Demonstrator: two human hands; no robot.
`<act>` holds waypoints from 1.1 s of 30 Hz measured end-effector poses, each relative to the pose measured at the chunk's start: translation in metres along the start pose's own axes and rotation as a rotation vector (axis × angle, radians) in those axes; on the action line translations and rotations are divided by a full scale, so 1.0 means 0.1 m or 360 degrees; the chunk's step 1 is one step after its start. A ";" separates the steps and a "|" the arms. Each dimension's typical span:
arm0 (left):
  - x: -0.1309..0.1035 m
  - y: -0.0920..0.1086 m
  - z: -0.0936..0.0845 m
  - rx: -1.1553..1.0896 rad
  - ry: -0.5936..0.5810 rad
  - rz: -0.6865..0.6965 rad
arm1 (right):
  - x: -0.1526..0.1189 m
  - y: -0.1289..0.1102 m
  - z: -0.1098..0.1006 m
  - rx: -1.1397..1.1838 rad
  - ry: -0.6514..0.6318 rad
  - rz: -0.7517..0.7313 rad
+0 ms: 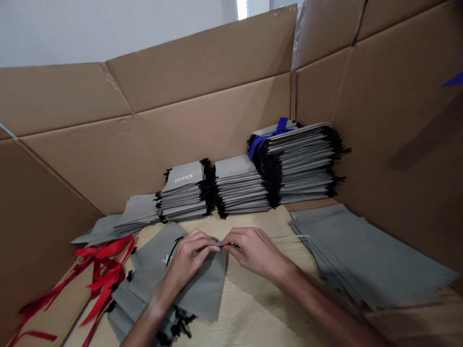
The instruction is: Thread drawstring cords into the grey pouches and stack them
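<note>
A grey drawstring bag (208, 289) hangs from my left hand (195, 248), which pinches its top corner between thumb and fingertips. Black cord (177, 246) loops out beside that hand. My right hand (251, 248) is closed in a pinch at the same corner, the fingertips almost touching those of the left. Something small and dark shows between the right fingers, too small to name. Under my left forearm several grey bags (133, 303) lie fanned out with black knotted cord ends (181, 323).
Tall cardboard walls (202, 106) enclose the table (267, 308). Along the back stand stacks of grey bags (240, 188), one bundle tied with blue ribbon (256, 147). Red ribbons (108, 270) lie left; flat grey bags (365, 255) lie right, near a thin pale strip (303, 235).
</note>
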State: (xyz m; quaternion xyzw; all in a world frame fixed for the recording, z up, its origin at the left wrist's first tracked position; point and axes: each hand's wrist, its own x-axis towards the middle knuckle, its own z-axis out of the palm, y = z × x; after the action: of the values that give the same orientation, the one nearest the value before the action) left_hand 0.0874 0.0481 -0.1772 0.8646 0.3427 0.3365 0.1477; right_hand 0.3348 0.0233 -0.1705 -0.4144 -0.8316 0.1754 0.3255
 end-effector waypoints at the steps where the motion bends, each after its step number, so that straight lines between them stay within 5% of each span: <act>1: 0.01 0.01 0.01 0.0001 0.0004 -0.0010 | 0.00 0.00 0.01 0.0004 0.0005 -0.0007; 8: 0.05 0.14 0.03 -0.0033 -0.0037 -0.0218 | -0.01 0.04 -0.02 0.0233 0.0043 -0.0055; 25: 0.05 0.16 0.07 0.0067 -0.0187 -0.0293 | 0.03 0.00 0.02 0.0334 0.0000 0.0050; 28: 0.05 0.15 0.03 0.0126 -0.0184 -0.0291 | 0.00 0.04 -0.10 0.0372 -0.0001 0.0034; 33: 0.04 0.11 -0.05 0.0284 -0.0047 -0.0295 | -0.06 0.24 -0.39 -0.0109 0.0024 0.0417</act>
State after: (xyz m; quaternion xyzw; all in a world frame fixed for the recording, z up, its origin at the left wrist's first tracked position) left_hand 0.0917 0.0429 -0.1662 0.8438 0.4475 0.2769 0.1055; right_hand 0.3784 0.0334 -0.1580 -0.5317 -0.7734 0.1848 0.2915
